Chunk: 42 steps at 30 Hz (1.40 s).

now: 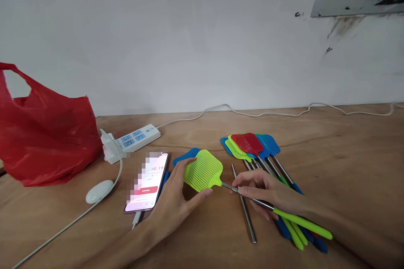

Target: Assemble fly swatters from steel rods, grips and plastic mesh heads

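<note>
My left hand (172, 201) pinches the lime-green mesh head of a fly swatter (203, 170) between thumb and fingers. My right hand (268, 193) grips the same swatter's thin metal rod, whose green handle (301, 222) runs back over my wrist. A loose blue swatter head (186, 156) lies just behind the green one. A fanned pile of several swatters (251, 145), red, green and blue, lies to the right with their handles under my right hand. A bare metal rod (244, 210) lies between my hands.
A phone (148, 183) with a lit screen lies left of my left hand. A white power strip (131, 141), a white mouse-like device (99, 191) and cables sit on the wooden table (347, 164). A red plastic bag (44, 138) stands far left.
</note>
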Each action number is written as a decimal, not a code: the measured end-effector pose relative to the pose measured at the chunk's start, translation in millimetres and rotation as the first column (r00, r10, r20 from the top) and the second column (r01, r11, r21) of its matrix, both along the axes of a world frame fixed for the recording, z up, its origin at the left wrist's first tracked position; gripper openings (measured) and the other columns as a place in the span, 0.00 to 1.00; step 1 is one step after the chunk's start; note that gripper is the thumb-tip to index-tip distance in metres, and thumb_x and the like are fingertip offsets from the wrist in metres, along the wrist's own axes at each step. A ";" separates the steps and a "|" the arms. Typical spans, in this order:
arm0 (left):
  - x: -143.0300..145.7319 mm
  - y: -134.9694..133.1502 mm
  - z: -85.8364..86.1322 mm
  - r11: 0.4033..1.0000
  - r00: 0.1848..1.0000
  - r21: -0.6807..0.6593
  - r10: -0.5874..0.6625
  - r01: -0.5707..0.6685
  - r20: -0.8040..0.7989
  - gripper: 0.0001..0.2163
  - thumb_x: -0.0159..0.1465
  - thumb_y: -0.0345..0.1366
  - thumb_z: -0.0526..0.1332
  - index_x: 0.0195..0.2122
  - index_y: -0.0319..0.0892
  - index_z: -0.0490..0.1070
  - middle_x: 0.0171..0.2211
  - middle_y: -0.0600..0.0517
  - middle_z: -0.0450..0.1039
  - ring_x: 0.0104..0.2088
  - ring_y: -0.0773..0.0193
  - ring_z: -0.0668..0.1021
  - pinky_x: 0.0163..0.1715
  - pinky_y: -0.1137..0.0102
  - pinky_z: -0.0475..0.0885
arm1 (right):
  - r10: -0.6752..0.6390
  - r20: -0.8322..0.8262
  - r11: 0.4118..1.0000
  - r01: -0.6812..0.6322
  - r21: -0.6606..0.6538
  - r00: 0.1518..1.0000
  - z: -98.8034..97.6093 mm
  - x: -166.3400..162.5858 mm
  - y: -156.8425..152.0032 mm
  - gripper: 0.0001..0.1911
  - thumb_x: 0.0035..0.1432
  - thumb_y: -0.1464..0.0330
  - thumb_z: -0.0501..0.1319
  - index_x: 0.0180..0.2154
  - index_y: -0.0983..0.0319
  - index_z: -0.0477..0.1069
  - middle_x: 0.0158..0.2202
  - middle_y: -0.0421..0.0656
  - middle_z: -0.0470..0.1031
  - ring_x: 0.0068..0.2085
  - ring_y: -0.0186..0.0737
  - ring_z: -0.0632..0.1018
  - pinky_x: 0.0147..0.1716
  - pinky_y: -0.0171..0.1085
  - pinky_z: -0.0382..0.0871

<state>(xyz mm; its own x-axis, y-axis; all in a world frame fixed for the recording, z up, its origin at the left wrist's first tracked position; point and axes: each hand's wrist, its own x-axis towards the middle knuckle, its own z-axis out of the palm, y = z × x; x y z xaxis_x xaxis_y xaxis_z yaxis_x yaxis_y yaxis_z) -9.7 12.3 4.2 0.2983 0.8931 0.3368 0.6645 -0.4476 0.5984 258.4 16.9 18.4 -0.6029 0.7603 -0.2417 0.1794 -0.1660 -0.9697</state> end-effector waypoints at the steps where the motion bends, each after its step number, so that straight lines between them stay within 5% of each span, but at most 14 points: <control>1: 0.2 0.1 -0.2 1.000 1.000 0.003 0.001 -0.001 0.001 0.27 0.65 0.49 0.63 0.61 0.50 0.56 0.58 0.44 0.68 0.56 0.46 0.73 0.51 0.50 0.72 | 0.004 0.002 1.000 -0.004 0.004 1.000 -0.4 0.1 0.3 0.18 0.61 0.53 0.60 0.42 0.62 0.71 0.13 0.31 0.68 0.10 0.27 0.61 0.10 0.27 0.49; 8: 1.6 0.3 -0.3 1.000 0.999 -0.017 -0.002 0.003 0.054 0.28 0.64 0.48 0.65 0.61 0.51 0.56 0.60 0.45 0.65 0.60 0.46 0.70 0.57 0.48 0.69 | -0.049 0.035 0.998 0.048 0.044 0.998 -5.0 -2.9 -1.9 0.18 0.61 0.54 0.62 0.42 0.62 0.70 0.13 0.31 0.68 0.11 0.27 0.61 0.10 0.27 0.48; 16: 1.8 1.8 1.1 0.995 0.893 -0.103 0.059 -0.014 0.446 0.18 0.69 0.44 0.59 0.59 0.50 0.61 0.58 0.46 0.66 0.59 0.51 0.72 0.55 0.54 0.73 | -0.161 0.039 0.977 0.154 0.149 0.986 -4.6 -3.4 -2.6 0.16 0.60 0.55 0.63 0.38 0.61 0.71 0.11 0.31 0.66 0.11 0.26 0.60 0.11 0.27 0.49; 19: 1.5 3.3 6.2 0.995 0.892 -0.074 0.091 -0.065 0.443 0.18 0.69 0.43 0.59 0.58 0.50 0.64 0.59 0.48 0.67 0.60 0.51 0.70 0.57 0.53 0.72 | -0.141 0.040 0.979 0.134 0.152 0.989 -6.1 -3.0 -1.0 0.15 0.60 0.56 0.63 0.37 0.62 0.72 0.12 0.31 0.67 0.11 0.26 0.61 0.12 0.27 0.49; 25: 1.6 1.0 6.2 0.983 0.894 -0.183 0.063 0.021 0.443 0.23 0.69 0.46 0.58 0.64 0.52 0.59 0.64 0.47 0.62 0.52 0.48 0.76 0.30 0.63 0.82 | -0.136 0.001 0.982 0.135 0.130 0.991 -11.3 -5.5 -3.9 0.16 0.60 0.55 0.64 0.38 0.61 0.72 0.12 0.31 0.67 0.10 0.26 0.59 0.10 0.28 0.49; 31: 1.8 -1.2 -1.7 0.995 0.921 -0.102 0.035 0.006 0.389 0.22 0.70 0.44 0.58 0.64 0.54 0.58 0.63 0.50 0.63 0.63 0.49 0.66 0.57 0.54 0.71 | -0.142 0.002 0.982 0.141 0.123 0.990 -15.2 -6.9 -7.0 0.17 0.59 0.53 0.64 0.38 0.61 0.72 0.12 0.31 0.67 0.10 0.26 0.59 0.10 0.28 0.49; 38: 1.8 -0.3 3.6 0.983 0.909 -0.170 0.004 0.073 0.416 0.26 0.69 0.47 0.59 0.66 0.55 0.55 0.67 0.50 0.57 0.67 0.49 0.61 0.64 0.54 0.62 | -0.147 -0.005 0.986 0.147 0.078 0.989 -5.8 -6.6 -2.5 0.17 0.57 0.53 0.65 0.34 0.62 0.73 0.10 0.31 0.65 0.10 0.27 0.58 0.11 0.29 0.44; 42: 2.0 5.3 2.0 0.970 0.837 -0.242 0.126 0.008 0.533 0.25 0.71 0.49 0.54 0.67 0.53 0.52 0.65 0.47 0.61 0.59 0.51 0.71 0.58 0.54 0.68 | -0.342 -0.130 0.933 0.353 0.071 0.931 -4.8 -2.6 7.4 0.19 0.53 0.52 0.67 0.28 0.63 0.74 0.11 0.33 0.64 0.13 0.26 0.59 0.14 0.30 0.45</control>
